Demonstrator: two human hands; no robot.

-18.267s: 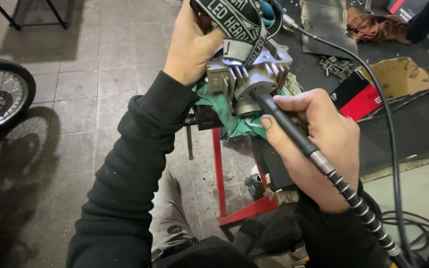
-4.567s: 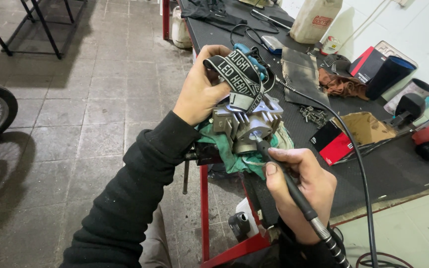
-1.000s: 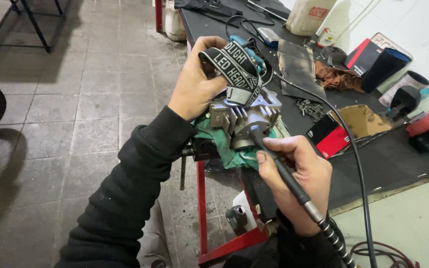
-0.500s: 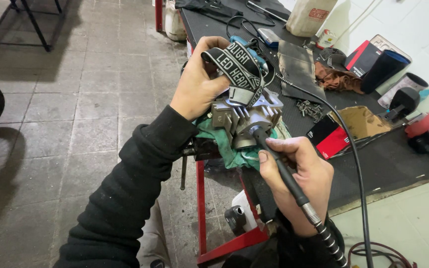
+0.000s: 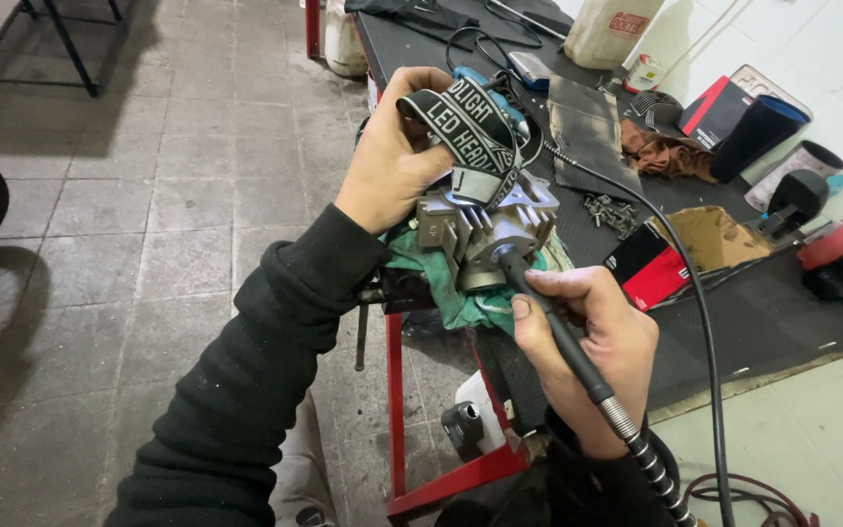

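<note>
At the workbench's [image 5: 734, 332] near-left corner, the left hand [image 5: 387, 161] grips a headlamp strap [image 5: 470, 127] over a finned metal engine part [image 5: 485, 229] resting on green cloth [image 5: 441, 283]. The right hand [image 5: 587, 342], nearer the body, pinches a flexible-shaft grinder handpiece [image 5: 548, 317] like a pen. Its long axis slants up-left, tip at the part's opening.

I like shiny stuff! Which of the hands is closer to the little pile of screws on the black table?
The right hand is closer; it lies below and left of the screws, holding the black tool handle. The left hand is farther left, beyond the grey metal part.
</note>
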